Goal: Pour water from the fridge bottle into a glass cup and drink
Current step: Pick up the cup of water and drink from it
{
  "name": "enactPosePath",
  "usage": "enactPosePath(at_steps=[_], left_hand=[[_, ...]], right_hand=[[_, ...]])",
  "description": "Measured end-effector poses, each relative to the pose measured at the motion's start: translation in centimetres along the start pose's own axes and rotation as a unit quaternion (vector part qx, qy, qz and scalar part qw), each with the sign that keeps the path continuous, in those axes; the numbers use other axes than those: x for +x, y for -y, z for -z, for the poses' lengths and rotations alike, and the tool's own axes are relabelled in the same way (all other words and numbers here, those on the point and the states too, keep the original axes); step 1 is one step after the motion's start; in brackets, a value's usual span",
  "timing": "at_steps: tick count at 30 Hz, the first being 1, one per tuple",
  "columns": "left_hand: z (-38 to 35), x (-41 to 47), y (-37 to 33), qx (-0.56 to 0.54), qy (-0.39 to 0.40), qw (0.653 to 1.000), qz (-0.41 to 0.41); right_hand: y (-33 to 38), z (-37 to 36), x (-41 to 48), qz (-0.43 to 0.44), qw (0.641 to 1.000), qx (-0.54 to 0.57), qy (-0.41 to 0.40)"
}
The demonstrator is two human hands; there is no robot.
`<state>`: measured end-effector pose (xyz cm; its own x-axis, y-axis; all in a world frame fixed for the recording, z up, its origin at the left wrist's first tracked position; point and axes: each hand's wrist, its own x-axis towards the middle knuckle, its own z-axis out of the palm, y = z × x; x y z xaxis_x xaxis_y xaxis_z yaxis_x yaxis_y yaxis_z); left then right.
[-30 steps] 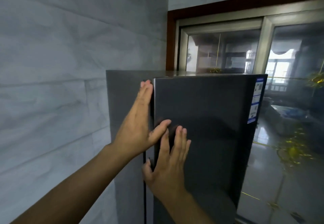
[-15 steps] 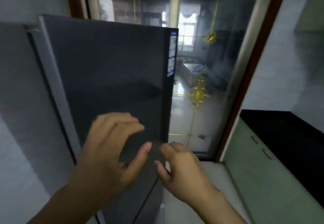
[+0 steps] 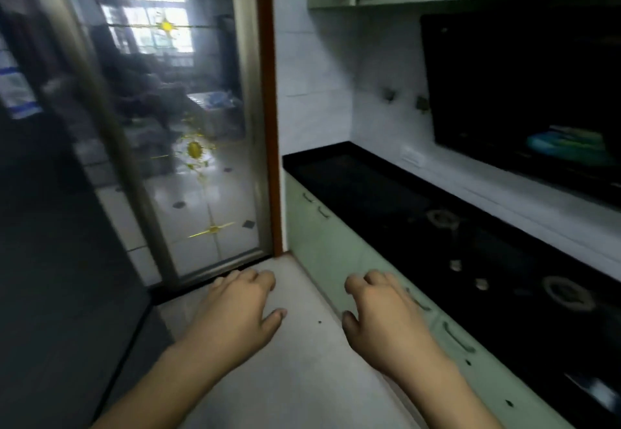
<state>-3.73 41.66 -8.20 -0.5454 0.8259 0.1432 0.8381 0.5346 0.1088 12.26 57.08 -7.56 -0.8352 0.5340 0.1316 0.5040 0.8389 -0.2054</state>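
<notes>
Neither the bottle nor the cup was in view, so their places could not be told. Both hands were held out low over the floor point(image 3: 302, 378), apart from each other and touching nothing. The left hand point(image 3: 235, 314) had its fingers point(image 3: 258, 279) loosely curled and its thumb out to the side, and it held nothing. The right hand point(image 3: 383, 317) matched it, fingers point(image 3: 373, 277) slack and bent, and was empty too.

The relation that mattered was a plain left-or-right split. The fridge point(image 3: 40, 227) stood as a tall dark upright face to the left, beyond the left hand and nearer to it. None of its inside showed. The black desk point(image 3: 353, 176) ran along the right, away from the person, and the right hand hung just beside its cabinet fronts point(image 3: 312, 237). No cup showed on the part of the desk in view. The bottle was probably behind that dark face, which would make it a leftward reach, and any cup a rightward one.
</notes>
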Motion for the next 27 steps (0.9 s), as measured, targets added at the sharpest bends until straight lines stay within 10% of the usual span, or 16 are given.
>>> enactPosePath(at_steps=[16, 27], left_hand=[[-11.9, 12.8, -33.4, -0.039, 0.113, 0.955, -0.270], [-16.7, 21.1, -50.8, -0.046, 0.162, 0.863, -0.476]], right_hand=[[-31.3, 1.6, -13.1, -0.308, 0.951, -0.030, 0.028], [-43.7, 2.4, -16.1, -0.459, 0.887, -0.040, 0.022]])
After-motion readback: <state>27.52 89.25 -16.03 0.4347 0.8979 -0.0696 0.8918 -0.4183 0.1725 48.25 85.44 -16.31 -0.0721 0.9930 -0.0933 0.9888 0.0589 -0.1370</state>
